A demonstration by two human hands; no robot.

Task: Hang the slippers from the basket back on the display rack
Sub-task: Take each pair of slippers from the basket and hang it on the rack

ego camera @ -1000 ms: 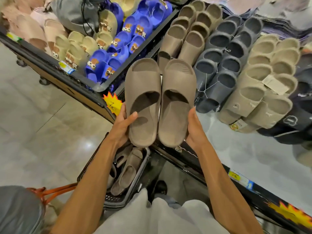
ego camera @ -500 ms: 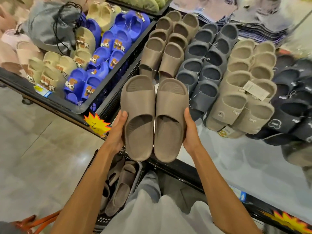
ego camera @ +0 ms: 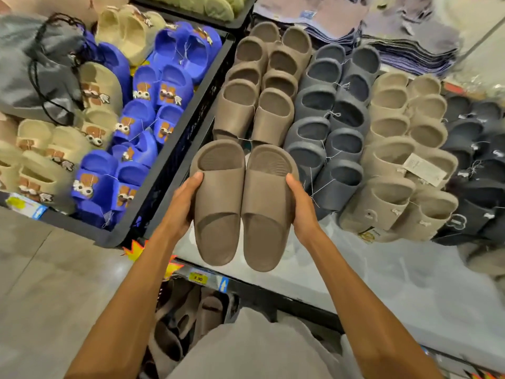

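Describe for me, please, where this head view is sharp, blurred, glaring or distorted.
Head view: the brown slippers, left hand and right hand are sharp. The black slippers at the right edge and the stacked purple goods are smeared by blur. A soft sheen lies on the floor and the white shelf. Wide-angle distortion stretches things near the edges.

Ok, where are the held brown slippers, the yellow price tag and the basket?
brown slippers [ego camera: 220, 192]: head view, left slipper's strap.
yellow price tag [ego camera: 198, 277]: head view, printed face.
basket [ego camera: 232, 305]: head view, right rim.
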